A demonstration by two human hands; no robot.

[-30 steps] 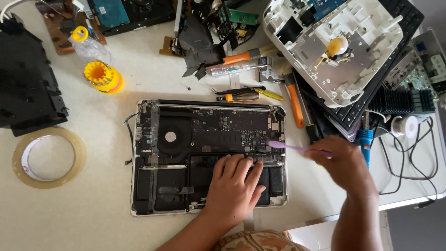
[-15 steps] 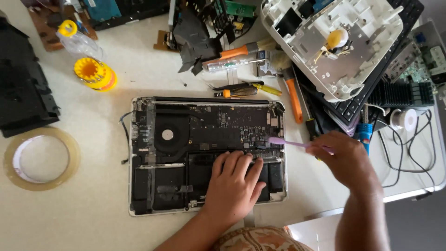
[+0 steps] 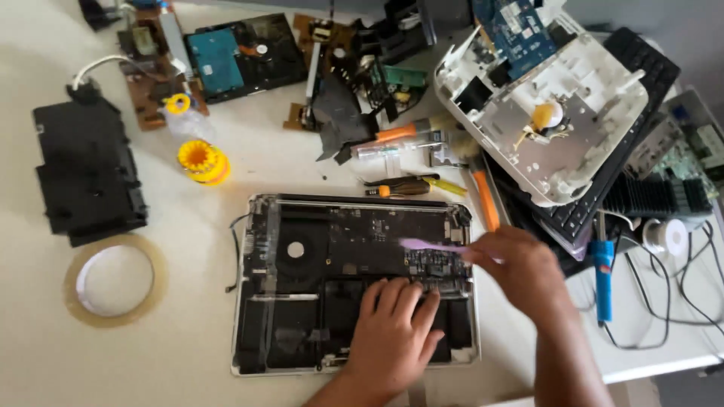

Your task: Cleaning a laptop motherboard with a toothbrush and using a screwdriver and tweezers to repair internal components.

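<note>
Brushing opened laptop (image 3: 302, 249) innards: right hand (image 3: 520, 271) w/ purple brush (image 3: 430, 245)

Matt metal laptop shell (image 3: 260, 226), glossy tape roll (image 3: 115, 280)

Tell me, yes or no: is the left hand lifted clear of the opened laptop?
No: the left hand lies flat on the opened laptop, fingers spread over its lower middle, while the right hand holds a purple tool.

Bare table (image 3: 188, 354) left of laptop (image 3: 302, 301) — tools (image 3: 407, 185) crowd its top edge.
</note>
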